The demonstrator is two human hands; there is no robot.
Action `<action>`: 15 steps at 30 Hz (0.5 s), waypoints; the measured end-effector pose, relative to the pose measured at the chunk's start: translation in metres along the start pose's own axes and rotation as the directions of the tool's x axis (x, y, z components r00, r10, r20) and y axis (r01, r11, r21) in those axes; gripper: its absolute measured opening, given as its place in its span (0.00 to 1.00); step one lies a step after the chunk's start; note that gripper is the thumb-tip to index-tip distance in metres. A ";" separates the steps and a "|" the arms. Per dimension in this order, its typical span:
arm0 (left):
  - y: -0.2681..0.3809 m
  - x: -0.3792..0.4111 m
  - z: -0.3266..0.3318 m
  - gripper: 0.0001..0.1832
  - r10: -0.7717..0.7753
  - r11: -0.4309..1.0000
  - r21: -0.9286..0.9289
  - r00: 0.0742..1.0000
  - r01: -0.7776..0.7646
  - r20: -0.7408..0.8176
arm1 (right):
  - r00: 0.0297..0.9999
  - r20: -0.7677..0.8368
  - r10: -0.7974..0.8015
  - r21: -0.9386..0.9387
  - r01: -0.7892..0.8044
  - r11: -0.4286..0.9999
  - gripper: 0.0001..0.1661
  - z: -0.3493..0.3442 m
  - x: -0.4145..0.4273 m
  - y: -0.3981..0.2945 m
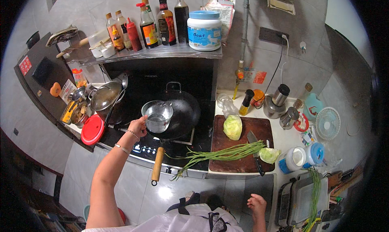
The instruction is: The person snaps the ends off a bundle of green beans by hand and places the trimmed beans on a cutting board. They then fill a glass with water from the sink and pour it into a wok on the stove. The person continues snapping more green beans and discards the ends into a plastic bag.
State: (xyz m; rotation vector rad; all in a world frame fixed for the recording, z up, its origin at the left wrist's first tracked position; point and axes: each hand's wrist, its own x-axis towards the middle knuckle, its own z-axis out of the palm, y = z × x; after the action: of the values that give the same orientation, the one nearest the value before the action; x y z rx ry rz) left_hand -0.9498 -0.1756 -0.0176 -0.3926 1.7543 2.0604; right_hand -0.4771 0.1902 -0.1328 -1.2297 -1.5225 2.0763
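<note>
My left hand (139, 127) grips the handle side of a clear measuring jug (157, 116) with clear liquid in it. The jug is above the left part of a black wok (182, 110) on the cooktop; the wok's wooden handle (157, 165) points towards me. My right hand (257, 201) hangs low at the right, fingers loosely curled, with nothing visible in it. On the wooden cutting board (222, 168) lie a piece of cabbage (232, 127), a knife (257, 162) and a bunch of long green beans (225, 154), which reaches over the cooktop's edge. Another cabbage piece (269, 155) lies at the board's right edge.
A lidded pot (106, 97) with a ladle stands left of the wok, near a red lid (92, 129). Sauce bottles (149, 28) and a large white tub (204, 31) line the shelf (170, 52) behind. Jars, a grinder (275, 106) and a small fan (328, 123) stand at the right.
</note>
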 end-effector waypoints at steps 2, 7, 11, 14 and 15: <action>0.000 0.005 -0.007 0.20 -0.017 1.000 0.002 0.999 0.017 0.028 | 1.000 0.006 0.006 0.019 -0.006 1.000 0.11 0.007 -0.002 -0.001; 0.001 0.007 -0.016 0.19 -0.032 0.999 0.043 0.999 0.032 0.001 | 0.998 -0.016 0.058 0.002 -0.058 0.998 0.11 0.017 -0.006 0.001; 0.003 0.006 -0.023 0.19 -0.042 0.998 0.042 0.999 0.041 0.011 | 0.999 0.024 0.031 0.001 -0.031 1.000 0.10 0.018 -0.004 0.008; 0.006 0.005 -0.025 0.19 -0.046 0.997 0.056 0.999 0.047 -0.025 | 0.999 0.042 0.019 -0.003 -0.019 1.000 0.10 0.017 -0.001 0.012; 0.008 0.003 -0.024 0.19 -0.046 0.996 0.071 0.998 0.048 -0.034 | 0.999 0.047 0.020 -0.007 -0.020 1.000 0.10 0.016 0.000 0.013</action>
State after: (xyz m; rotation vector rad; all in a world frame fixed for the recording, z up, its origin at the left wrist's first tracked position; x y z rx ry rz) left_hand -0.9572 -0.2003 -0.0159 -0.4438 1.8144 1.9629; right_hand -0.4856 0.1748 -0.1431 -1.2120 -1.5449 2.1288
